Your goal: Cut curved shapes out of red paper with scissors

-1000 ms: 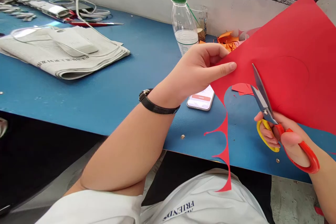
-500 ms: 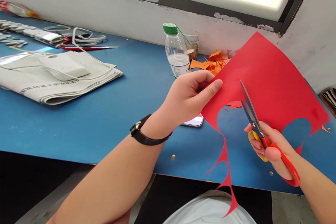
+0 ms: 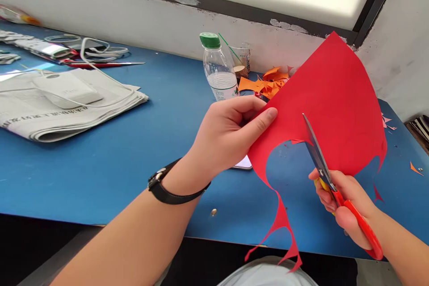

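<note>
My left hand (image 3: 231,136) pinches the left corner of a red paper sheet (image 3: 335,103), thumb on top, and holds it tilted above the blue table (image 3: 140,143). A black watch sits on that wrist. My right hand (image 3: 345,203) grips red-and-yellow scissors (image 3: 330,178); their blades point up and away into the sheet's lower edge. Curved notches are cut from that edge, and a thin scalloped red strip (image 3: 283,223) dangles from it toward my lap.
A green-capped water bottle (image 3: 217,69) and a small glass stand by the wall, beside orange paper scraps (image 3: 264,85). A phone (image 3: 241,164) lies partly under my left hand. Folded newspaper (image 3: 67,111) with a white device and cable lies at left. Small scraps dot the table's right side.
The red sheet has turned and curled, its right edge swinging inward. The scissors sit a little lower and left. The dangling strip has swung left. The view shifted slightly.
</note>
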